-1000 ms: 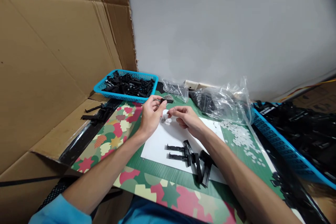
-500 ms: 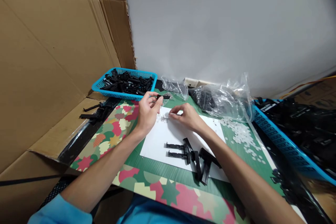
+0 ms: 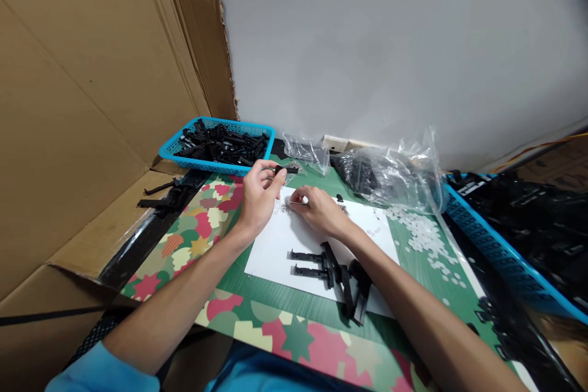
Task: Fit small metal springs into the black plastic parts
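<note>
My left hand (image 3: pixel 260 196) is closed round a small black plastic part (image 3: pixel 290 169), which sticks out to the right past the thumb. My right hand (image 3: pixel 315 211) hovers low over a white sheet (image 3: pixel 271 251), pinching a thin, pale tool (image 3: pixel 298 203) that looks like tweezers; the fingers hide most of it. Its tip is at a small pile of tiny metal pieces (image 3: pixel 285 207). Nearer me, several black plastic parts (image 3: pixel 309 272) lie on the sheet and across its front edge, partly behind my right forearm.
A blue basket (image 3: pixel 197 162) full of black parts stands back left; another blue basket (image 3: pixel 505 245) is at the right. Clear plastic bags (image 3: pixel 390 174) lie along the wall. Small white discs (image 3: pixel 420 236) are scattered right of the sheet. Cardboard (image 3: pixel 92 73) walls the left side.
My right hand has moved slightly left and down, closer to the tiny metal pieces. A second small pile behind it now shows. My left hand stays put with the black part.
</note>
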`<state>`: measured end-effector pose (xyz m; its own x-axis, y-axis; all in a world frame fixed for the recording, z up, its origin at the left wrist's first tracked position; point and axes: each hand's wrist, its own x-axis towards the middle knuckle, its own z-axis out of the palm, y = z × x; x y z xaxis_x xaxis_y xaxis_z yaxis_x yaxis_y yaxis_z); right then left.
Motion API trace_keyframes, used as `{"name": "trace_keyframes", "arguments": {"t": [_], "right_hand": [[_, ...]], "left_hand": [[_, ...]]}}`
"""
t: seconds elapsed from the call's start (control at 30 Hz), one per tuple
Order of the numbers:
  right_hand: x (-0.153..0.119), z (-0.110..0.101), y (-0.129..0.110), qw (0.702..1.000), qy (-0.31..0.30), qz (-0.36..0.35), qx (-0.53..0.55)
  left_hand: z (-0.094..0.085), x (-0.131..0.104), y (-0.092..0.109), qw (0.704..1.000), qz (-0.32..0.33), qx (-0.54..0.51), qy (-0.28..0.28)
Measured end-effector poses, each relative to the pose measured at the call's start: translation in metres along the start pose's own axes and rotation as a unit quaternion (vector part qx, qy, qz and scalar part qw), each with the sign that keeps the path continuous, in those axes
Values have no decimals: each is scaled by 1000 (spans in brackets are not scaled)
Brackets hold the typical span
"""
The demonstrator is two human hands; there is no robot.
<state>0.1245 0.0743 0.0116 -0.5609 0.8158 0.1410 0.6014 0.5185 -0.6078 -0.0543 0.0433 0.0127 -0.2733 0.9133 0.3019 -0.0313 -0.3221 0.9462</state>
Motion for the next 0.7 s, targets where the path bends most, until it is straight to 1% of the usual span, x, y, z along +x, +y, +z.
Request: {"name": "trace_keyframes", "arguments": {"t": [0.1, 0.2, 0.27, 0.33, 0.43, 0.5, 0.53, 0.6, 0.7], "right_hand": [[1, -12, -2, 998, 8, -10, 63], [-2, -33, -11, 991, 18, 7, 134], [-8, -47, -19, 985, 33, 27, 169], [-16, -57, -25, 978, 49, 40, 200], [-32, -64, -26, 969, 65, 44, 233], [-44, -64, -23, 972, 88, 32, 218], [-51, -63, -21, 976, 107, 17, 189], [-64, -60, -17, 982, 154, -27, 104], [-81, -52, -12, 972, 214, -91, -3]], "left_hand": [[0, 0, 0, 1000, 3, 3, 1], [-1, 0, 2, 1000, 6, 26, -12], [0, -2, 4, 998, 5, 51, -39], [3, -6, 7, 994, 7, 75, -81], [9, -17, 14, 984, 16, 96, -149], [13, -25, 20, 975, 29, 107, -192], [16, -29, 23, 969, 41, 117, -214], [19, -36, 29, 955, 68, 140, -252], [24, -43, 32, 941, 89, 156, -286]]}}
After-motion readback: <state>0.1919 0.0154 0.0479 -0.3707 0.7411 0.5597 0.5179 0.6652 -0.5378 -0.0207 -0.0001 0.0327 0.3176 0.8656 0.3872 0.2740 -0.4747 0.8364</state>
